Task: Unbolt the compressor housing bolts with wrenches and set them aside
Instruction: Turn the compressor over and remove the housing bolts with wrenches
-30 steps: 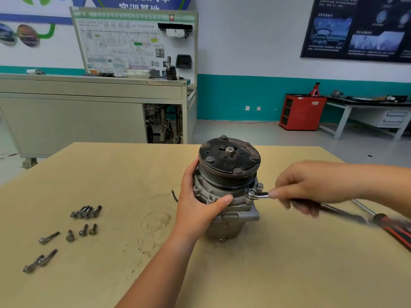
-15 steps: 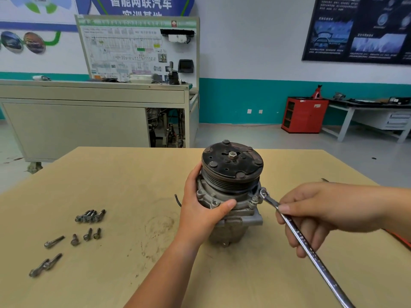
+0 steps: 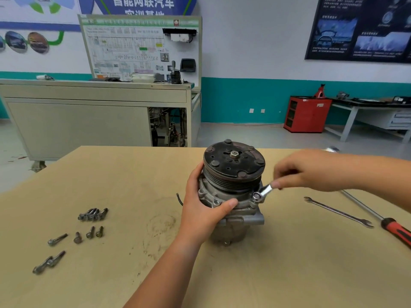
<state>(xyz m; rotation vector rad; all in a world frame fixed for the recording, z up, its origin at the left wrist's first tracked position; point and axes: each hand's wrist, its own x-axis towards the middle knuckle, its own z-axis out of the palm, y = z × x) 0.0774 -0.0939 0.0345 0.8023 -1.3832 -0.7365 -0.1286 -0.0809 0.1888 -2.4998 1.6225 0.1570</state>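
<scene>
A grey metal compressor (image 3: 233, 190) with a dark pulley on top stands upright in the middle of the wooden table (image 3: 289, 274). My left hand (image 3: 201, 210) wraps around its left side and front. My right hand (image 3: 298, 170) grips a shiny wrench (image 3: 263, 193) whose ring end sits on a bolt head (image 3: 256, 196) at the housing's right flange. The rest of the wrench runs back under my hand, its far tip showing past my wrist. Several removed bolts (image 3: 92, 214) lie in loose groups at the table's left.
A second open-ended wrench (image 3: 338, 212) and a red-handled screwdriver (image 3: 398, 233) lie on the table at the right, under my right forearm. A short black wire (image 3: 179, 198) pokes out left of the compressor. A cabinet bench and a red cart stand beyond the table.
My right hand has swung the wrench handle from pointing toward me, counter-clockwise, to pointing up and right away from me. The ring end stays on the bolt. My left hand holds still.
</scene>
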